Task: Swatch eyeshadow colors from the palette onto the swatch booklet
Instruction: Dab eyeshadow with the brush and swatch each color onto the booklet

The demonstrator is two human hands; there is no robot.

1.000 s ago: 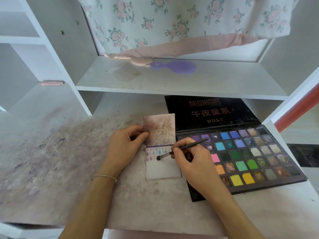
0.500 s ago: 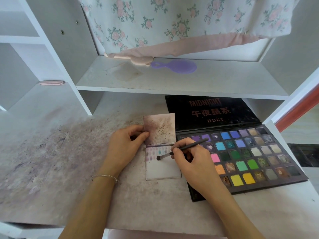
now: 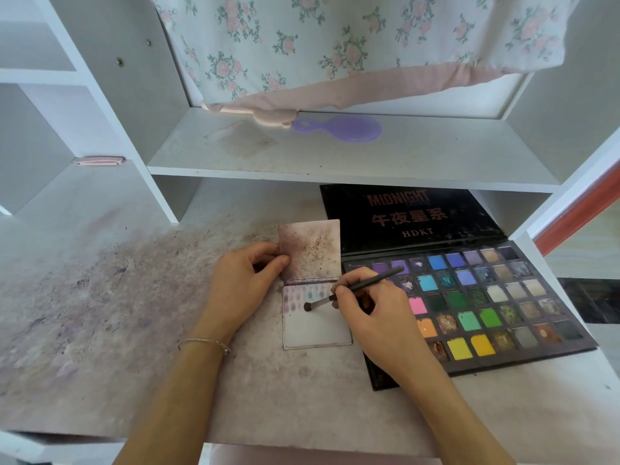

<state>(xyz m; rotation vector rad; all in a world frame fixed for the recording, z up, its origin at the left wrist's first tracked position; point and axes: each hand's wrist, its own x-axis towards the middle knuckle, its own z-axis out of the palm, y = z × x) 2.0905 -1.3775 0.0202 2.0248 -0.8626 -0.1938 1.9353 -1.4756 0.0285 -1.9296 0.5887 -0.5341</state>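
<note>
The small swatch booklet lies open on the desk, its stained upper page folded back. Rows of purple and teal smudges mark the top of the lower white page. My left hand pinches the left edge of the upper page and holds the booklet in place. My right hand grips a thin dark brush like a pen, and the tip touches the lower page just under the smudges. The open eyeshadow palette, with many coloured pans, lies right of the booklet, partly under my right hand.
The palette's black lid lies flat behind it, under a white shelf. On that shelf rest a purple hand mirror and the hem of a floral cloth. The desk surface at left is stained with pigment.
</note>
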